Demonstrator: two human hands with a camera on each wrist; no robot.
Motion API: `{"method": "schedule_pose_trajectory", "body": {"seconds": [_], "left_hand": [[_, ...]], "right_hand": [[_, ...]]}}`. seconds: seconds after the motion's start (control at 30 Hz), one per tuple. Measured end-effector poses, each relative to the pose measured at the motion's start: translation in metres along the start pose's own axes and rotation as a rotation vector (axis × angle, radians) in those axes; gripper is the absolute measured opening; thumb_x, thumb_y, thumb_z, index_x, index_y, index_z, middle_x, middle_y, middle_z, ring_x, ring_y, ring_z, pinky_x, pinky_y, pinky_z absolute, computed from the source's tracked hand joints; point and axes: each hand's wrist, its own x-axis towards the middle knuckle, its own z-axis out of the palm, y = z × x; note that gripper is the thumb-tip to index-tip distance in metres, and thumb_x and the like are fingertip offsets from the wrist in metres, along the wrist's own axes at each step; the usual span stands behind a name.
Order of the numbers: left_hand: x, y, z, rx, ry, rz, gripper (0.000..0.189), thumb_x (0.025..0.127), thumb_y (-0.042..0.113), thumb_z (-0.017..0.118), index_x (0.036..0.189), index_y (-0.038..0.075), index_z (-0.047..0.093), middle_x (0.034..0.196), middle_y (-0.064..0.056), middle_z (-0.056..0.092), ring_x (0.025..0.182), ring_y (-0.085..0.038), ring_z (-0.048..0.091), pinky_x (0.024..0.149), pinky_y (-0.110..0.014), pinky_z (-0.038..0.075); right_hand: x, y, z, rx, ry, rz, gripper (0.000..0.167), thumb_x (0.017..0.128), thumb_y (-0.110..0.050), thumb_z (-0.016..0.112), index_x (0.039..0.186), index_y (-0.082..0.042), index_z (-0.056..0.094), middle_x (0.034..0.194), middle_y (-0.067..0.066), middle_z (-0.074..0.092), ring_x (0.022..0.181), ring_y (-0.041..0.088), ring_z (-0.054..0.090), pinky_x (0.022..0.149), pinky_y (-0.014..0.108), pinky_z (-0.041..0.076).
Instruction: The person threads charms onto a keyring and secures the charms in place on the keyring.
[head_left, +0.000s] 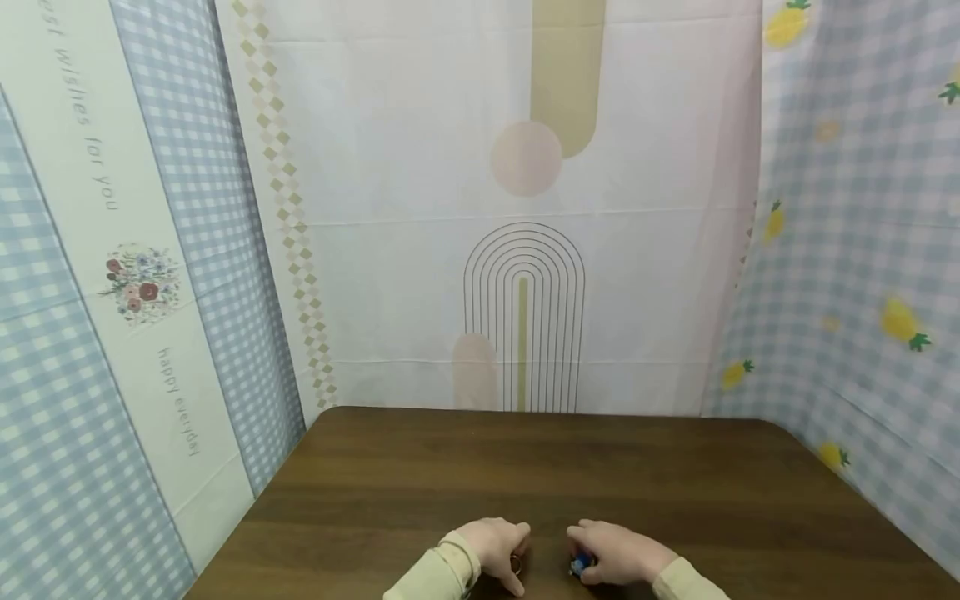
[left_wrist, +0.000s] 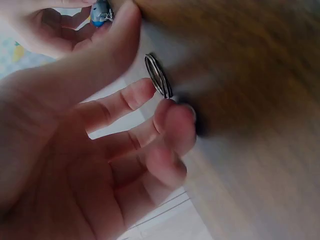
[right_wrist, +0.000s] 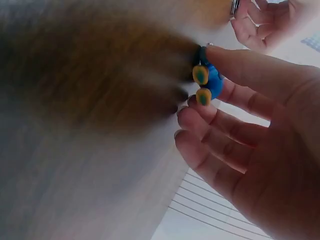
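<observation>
My left hand (head_left: pixel 497 548) arches low over the dark wooden table, its fingers bent. In the left wrist view its fingertips touch a metal split ring (left_wrist: pixel 158 76) that stands on edge, while the thumb stays apart from it. Something dark at the ring's lower end is partly covered by the fingers. On the right, my right hand (head_left: pixel 618 554) pinches a small blue figurine (right_wrist: pixel 215 82) between thumb and fingers, close over the table. Two yellow feet with green soles show on it in the right wrist view, and a bit of silver chain (left_wrist: pixel 108 16) in the left.
Both hands work near the front of the brown table (head_left: pixel 525 467), a short gap between them. A white patterned cloth (head_left: pixel 405 250) hangs behind the table's far edge. Blue checked cloths (head_left: pixel 840 250) close off both sides.
</observation>
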Motion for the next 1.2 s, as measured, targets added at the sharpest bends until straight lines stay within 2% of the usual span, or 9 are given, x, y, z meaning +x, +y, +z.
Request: {"method": "schedule_pose_trajectory", "body": {"seconds": [0.1, 0.2, 0.23, 0.37, 0.5, 0.67, 0.9, 1.03, 1.2], "left_hand": [[0.004, 0.004, 0.002, 0.019, 0.029, -0.017, 0.038, 0.07, 0.028, 0.086, 0.074, 0.018, 0.049, 0.066, 0.009, 0.045, 0.059, -0.005, 0.042, 0.055, -0.017, 0.037], [0.008, 0.008, 0.003, 0.024, 0.062, -0.026, 0.036, 0.068, 0.026, 0.087, 0.066, 0.017, 0.053, 0.06, 0.01, 0.044, 0.055, -0.004, 0.041, 0.052, -0.015, 0.035], [0.009, 0.009, 0.003, 0.026, 0.07, -0.029, 0.035, 0.067, 0.025, 0.087, 0.063, 0.016, 0.054, 0.058, 0.011, 0.044, 0.054, -0.004, 0.041, 0.051, -0.014, 0.035], [0.011, 0.013, 0.002, 0.02, 0.097, -0.049, 0.031, 0.066, 0.025, 0.087, 0.057, 0.016, 0.058, 0.053, 0.012, 0.045, 0.049, -0.002, 0.041, 0.048, -0.013, 0.035], [0.012, 0.011, 0.002, 0.018, 0.108, -0.044, 0.032, 0.066, 0.027, 0.088, 0.066, 0.017, 0.057, 0.06, 0.011, 0.047, 0.053, -0.003, 0.041, 0.052, -0.013, 0.035], [0.007, 0.006, -0.001, 0.046, 0.078, -0.008, 0.038, 0.066, 0.027, 0.089, 0.077, 0.019, 0.054, 0.07, 0.01, 0.047, 0.064, -0.003, 0.041, 0.059, -0.015, 0.037], [-0.003, 0.005, 0.004, 0.044, 0.129, 0.026, 0.028, 0.064, 0.019, 0.087, 0.067, 0.018, 0.059, 0.064, 0.013, 0.048, 0.059, -0.001, 0.041, 0.056, -0.011, 0.035], [-0.007, 0.004, 0.006, 0.032, 0.108, 0.016, 0.026, 0.064, 0.018, 0.086, 0.062, 0.018, 0.06, 0.061, 0.013, 0.047, 0.057, 0.0, 0.04, 0.054, -0.011, 0.034], [-0.011, 0.003, 0.007, 0.049, 0.096, 0.032, 0.028, 0.064, 0.019, 0.086, 0.062, 0.019, 0.059, 0.061, 0.013, 0.046, 0.058, 0.0, 0.04, 0.055, -0.011, 0.034]], "right_hand": [[0.004, 0.004, -0.001, 0.017, -0.012, -0.038, 0.019, 0.083, -0.008, 0.068, 0.089, -0.014, 0.051, 0.079, -0.012, 0.043, 0.066, -0.002, 0.038, 0.056, 0.02, 0.037], [0.006, 0.005, -0.003, 0.008, -0.008, -0.041, 0.019, 0.079, -0.005, 0.068, 0.088, -0.014, 0.053, 0.074, -0.014, 0.045, 0.062, -0.003, 0.038, 0.054, 0.02, 0.038], [0.007, 0.003, -0.005, 0.017, -0.003, -0.017, 0.019, 0.077, -0.005, 0.068, 0.086, -0.014, 0.054, 0.072, -0.014, 0.047, 0.06, -0.003, 0.038, 0.055, 0.016, 0.037], [0.006, 0.003, -0.008, -0.018, 0.021, 0.01, 0.018, 0.075, -0.006, 0.071, 0.087, -0.013, 0.059, 0.07, -0.012, 0.052, 0.057, -0.002, 0.04, 0.054, 0.016, 0.039], [0.005, 0.006, -0.008, -0.018, 0.03, 0.024, 0.018, 0.074, -0.006, 0.071, 0.087, -0.013, 0.06, 0.071, -0.011, 0.055, 0.058, -0.001, 0.041, 0.055, 0.017, 0.04], [0.004, 0.009, -0.007, -0.011, 0.037, 0.031, 0.019, 0.075, -0.008, 0.072, 0.089, -0.013, 0.06, 0.074, -0.01, 0.058, 0.061, -0.001, 0.044, 0.056, 0.018, 0.041], [0.003, 0.006, -0.005, 0.006, 0.036, 0.044, 0.019, 0.076, -0.009, 0.071, 0.089, -0.014, 0.059, 0.074, -0.01, 0.056, 0.062, -0.001, 0.044, 0.057, 0.019, 0.041], [0.002, 0.003, -0.003, 0.031, 0.027, 0.062, 0.018, 0.078, -0.01, 0.071, 0.089, -0.016, 0.057, 0.073, -0.011, 0.053, 0.06, 0.001, 0.042, 0.056, 0.019, 0.039], [0.0, 0.0, -0.001, 0.038, 0.044, 0.062, 0.019, 0.078, -0.009, 0.071, 0.088, -0.015, 0.055, 0.072, -0.01, 0.051, 0.059, 0.0, 0.041, 0.055, 0.019, 0.039]]}}
